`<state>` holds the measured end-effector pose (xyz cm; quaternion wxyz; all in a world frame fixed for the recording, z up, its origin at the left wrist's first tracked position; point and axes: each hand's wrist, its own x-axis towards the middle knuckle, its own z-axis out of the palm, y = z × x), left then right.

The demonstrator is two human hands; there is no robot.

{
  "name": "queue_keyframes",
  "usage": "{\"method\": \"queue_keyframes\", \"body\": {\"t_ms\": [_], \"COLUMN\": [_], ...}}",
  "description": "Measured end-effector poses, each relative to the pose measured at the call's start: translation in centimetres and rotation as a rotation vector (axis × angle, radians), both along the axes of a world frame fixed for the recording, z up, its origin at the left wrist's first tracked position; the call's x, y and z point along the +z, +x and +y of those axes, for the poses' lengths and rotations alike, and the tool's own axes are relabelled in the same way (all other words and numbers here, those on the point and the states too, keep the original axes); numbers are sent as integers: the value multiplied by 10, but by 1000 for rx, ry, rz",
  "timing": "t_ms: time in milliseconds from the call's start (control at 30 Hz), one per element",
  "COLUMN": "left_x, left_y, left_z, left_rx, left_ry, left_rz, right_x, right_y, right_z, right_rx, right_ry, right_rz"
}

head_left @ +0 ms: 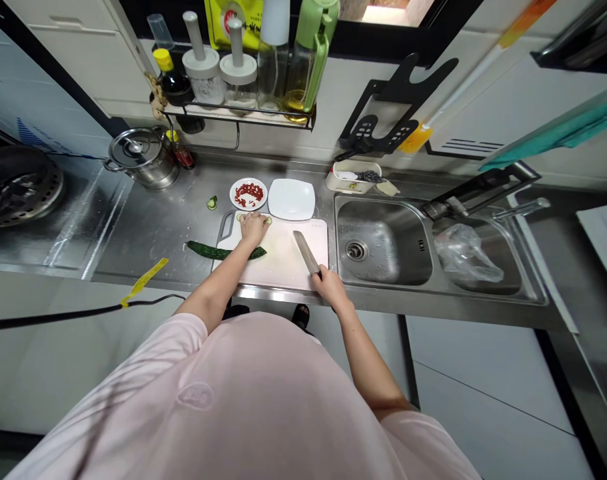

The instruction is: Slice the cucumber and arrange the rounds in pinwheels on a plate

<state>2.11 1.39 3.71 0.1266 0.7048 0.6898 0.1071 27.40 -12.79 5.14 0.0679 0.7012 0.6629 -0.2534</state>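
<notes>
My left hand (254, 228) is at the top edge of the white cutting board (288, 270), its fingers closed over cut cucumber pieces (268, 221); pale green bits show at both sides of the fingers, the rest lies hidden beneath. Gripped by the handle in my right hand (329, 287) is a kitchen knife (306, 252), its blade slanting up and left above the board's right half. A long dark green cucumber (210, 251) lies partly on the board, under my left forearm, and sticks out past the left edge.
Behind the board stand a plate of chopped red pieces (249, 194) and a white plate (292, 199). A cucumber end (212, 203) lies left of them. The sink (383, 243) is at the right, a lidded pot (142, 157) at the left. Bottles line a wall rack (238, 117).
</notes>
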Motion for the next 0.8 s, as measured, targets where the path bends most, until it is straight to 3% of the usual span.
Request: {"method": "queue_keyframes", "body": {"t_ms": [133, 467, 800], "left_x": [6, 16, 16], "left_y": [-3, -27, -65], "left_z": [-12, -70, -100], "left_rx": [26, -47, -84], "left_ry": [-4, -69, 31], "left_rz": [-41, -91, -142], "right_x": [-1, -2, -6], "right_y": [0, 1, 3], "right_z": [1, 2, 4], "right_rx": [1, 17, 4], "right_ry": [-2, 2, -15], "right_rz": [0, 4, 17]}}
